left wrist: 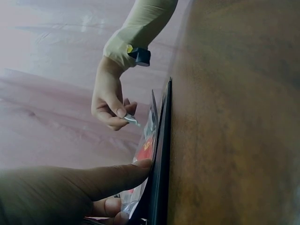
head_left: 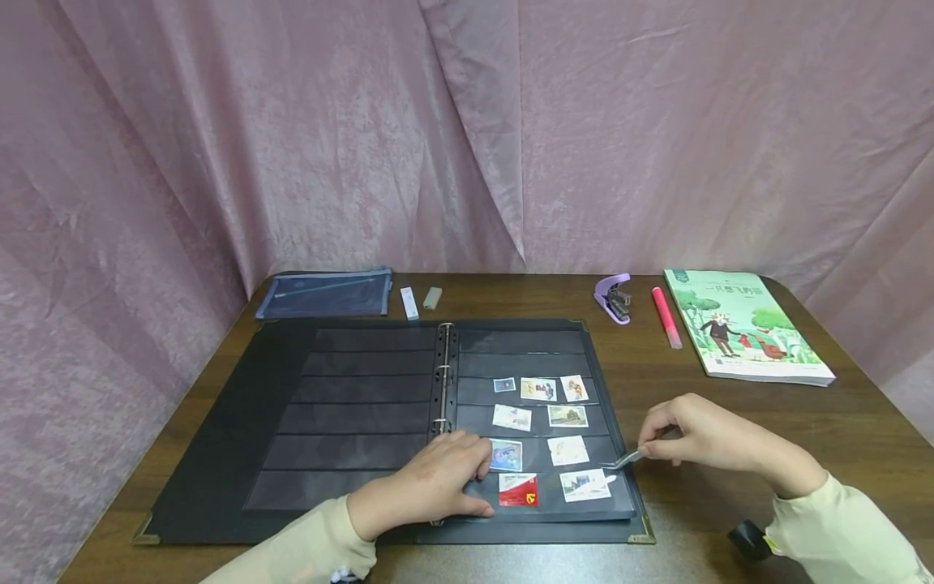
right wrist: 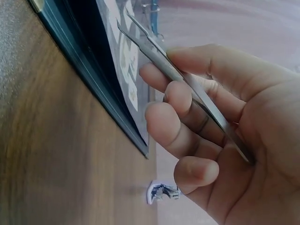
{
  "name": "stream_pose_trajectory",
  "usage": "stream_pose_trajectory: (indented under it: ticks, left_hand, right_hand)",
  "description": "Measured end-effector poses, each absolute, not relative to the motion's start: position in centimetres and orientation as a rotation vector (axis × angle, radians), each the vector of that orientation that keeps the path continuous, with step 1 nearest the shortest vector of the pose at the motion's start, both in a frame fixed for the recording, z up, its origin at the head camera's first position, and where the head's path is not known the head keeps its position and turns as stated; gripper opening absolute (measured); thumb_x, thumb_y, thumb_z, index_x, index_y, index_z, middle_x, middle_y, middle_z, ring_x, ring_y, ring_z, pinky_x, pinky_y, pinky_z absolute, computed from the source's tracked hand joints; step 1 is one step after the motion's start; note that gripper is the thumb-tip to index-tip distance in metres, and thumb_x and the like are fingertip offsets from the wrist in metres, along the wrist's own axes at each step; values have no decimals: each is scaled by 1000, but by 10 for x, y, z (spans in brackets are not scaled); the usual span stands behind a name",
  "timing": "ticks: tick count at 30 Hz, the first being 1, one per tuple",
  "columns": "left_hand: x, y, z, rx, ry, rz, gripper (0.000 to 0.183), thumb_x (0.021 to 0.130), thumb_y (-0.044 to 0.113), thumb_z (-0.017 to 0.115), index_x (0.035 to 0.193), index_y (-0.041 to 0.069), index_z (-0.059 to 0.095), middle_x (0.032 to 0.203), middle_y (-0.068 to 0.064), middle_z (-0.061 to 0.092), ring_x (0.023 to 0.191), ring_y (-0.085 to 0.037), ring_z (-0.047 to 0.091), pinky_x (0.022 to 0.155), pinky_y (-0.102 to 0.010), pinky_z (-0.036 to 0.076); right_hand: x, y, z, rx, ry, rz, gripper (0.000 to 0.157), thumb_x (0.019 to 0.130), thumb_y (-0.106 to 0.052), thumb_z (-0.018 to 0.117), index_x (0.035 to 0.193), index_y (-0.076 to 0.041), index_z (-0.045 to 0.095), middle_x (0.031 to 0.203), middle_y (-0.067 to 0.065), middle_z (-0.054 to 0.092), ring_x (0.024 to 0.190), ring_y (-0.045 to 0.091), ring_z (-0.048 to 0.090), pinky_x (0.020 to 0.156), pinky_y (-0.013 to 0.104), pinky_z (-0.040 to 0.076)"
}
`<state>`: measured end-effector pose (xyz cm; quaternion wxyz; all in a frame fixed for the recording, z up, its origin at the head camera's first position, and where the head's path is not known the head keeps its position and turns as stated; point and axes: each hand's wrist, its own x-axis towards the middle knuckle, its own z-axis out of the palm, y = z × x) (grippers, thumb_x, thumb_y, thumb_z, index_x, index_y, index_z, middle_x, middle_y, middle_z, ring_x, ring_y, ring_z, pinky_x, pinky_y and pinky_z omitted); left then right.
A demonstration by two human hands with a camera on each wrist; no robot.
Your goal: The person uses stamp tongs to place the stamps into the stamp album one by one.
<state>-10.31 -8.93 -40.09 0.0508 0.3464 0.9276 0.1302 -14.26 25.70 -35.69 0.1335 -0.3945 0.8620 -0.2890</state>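
Observation:
A black stamp album lies spread on the wooden table, with several stamps on its right page. My left hand rests on that page by the ring binding, thumb stretched out beside a red and white stamp. My right hand pinches metal tweezers between thumb and fingers. In the right wrist view the tweezers' two tips stand apart. They reach over the page's right edge, close above a stamp with a building picture in the bottom row.
Behind the album lie a blue mesh pouch, a small white box and a grey eraser-like block. To the right are a purple stapler, a pink marker and a green picture book. A pink curtain hangs behind.

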Motion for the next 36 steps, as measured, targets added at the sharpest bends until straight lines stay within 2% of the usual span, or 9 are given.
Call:
stream_pose_trajectory:
  ticks: [6,12,19,31,36]
  left_hand:
    - [-103,-89,-399,1038,2813,411,42,66,47,73,77,21,41,70,12,38,69,-5,34,66,-19,30]
    - [-101,-89,-400,1045,2816,423,42,65,47,73,77,21,42,70,12,37,68,-4,34,65,-18,29]
    - [-100,-90,-401,1042,2821,422,43,65,48,73,77,21,42,70,12,36,68,-4,34,64,-17,28]
    - [-101,-90,-400,1061,2834,407,43,65,49,73,77,21,41,70,12,36,68,-4,34,64,-18,28]
    - [-102,-89,-399,1049,2828,410,43,65,48,73,77,21,42,71,12,36,68,-4,34,64,-18,28]
  right_hand:
    - [-138,268,-360,-1051,2571,-913,7,86,-17,58,85,-16,65,74,-4,62,56,-2,53,51,19,44]
    - [-131,278,-370,-860,2679,-998,8,87,-17,57,88,-13,64,65,-10,58,60,1,54,54,19,41]
    - [-128,286,-385,-754,2661,-1155,13,90,-13,51,95,-9,62,64,-4,56,58,9,51,48,23,41]
    - [-134,296,-396,-648,2670,-1316,19,89,-7,51,102,5,58,76,2,68,69,5,63,55,24,47]
    - [-134,301,-394,-576,2749,-1300,20,89,-12,54,102,2,59,79,3,68,70,4,62,55,23,46]
